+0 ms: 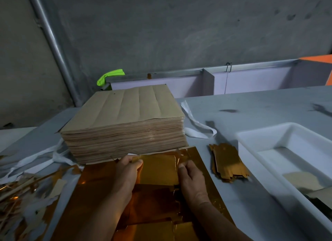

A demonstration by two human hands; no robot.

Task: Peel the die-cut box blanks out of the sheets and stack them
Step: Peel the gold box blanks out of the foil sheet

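A gold foil die-cut sheet (100,196) lies on the grey table in front of me. My left hand (125,170) and my right hand (190,176) pinch the two far corners of one gold box blank (159,170) at the sheet's far end. Behind it stands a tall stack of brown sheets (125,126), plain side up. A small pile of peeled gold blanks (228,163) lies to the right of my right hand.
A white plastic tray (269,142) holding some card pieces sits at the right. Gold and brown offcut strips (19,192) are heaped at the left. White straps (195,126) trail around the stack. A concrete wall and a metal rail close off the back.
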